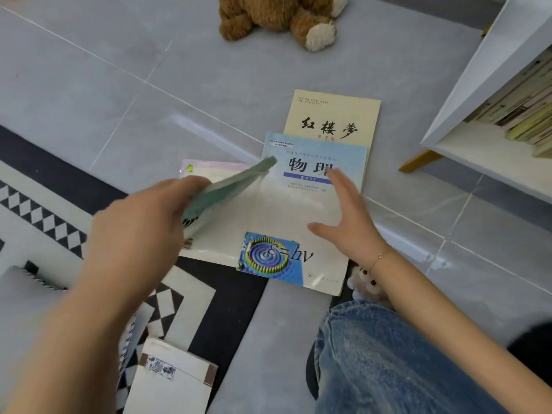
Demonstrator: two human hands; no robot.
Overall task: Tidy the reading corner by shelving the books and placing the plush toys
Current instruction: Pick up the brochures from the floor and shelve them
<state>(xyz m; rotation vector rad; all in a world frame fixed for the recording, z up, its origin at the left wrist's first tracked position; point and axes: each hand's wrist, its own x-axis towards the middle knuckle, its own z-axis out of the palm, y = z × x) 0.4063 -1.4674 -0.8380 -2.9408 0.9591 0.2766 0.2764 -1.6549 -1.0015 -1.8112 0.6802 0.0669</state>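
On grey floor tiles (209, 70), white shelf (490, 85) at two o'clock, left hand (140, 231) grips a tilted green book (227, 189); right hand (349, 216), fingers spread, hovers over the blue book (298, 204). Brown plush toy (280, 16) at twelve.

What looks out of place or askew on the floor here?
Books lie scattered on the floor: the blue physics book overlaps the cream book, half on the rug. A brown plush bear sits on the tiles instead of the white shelf.
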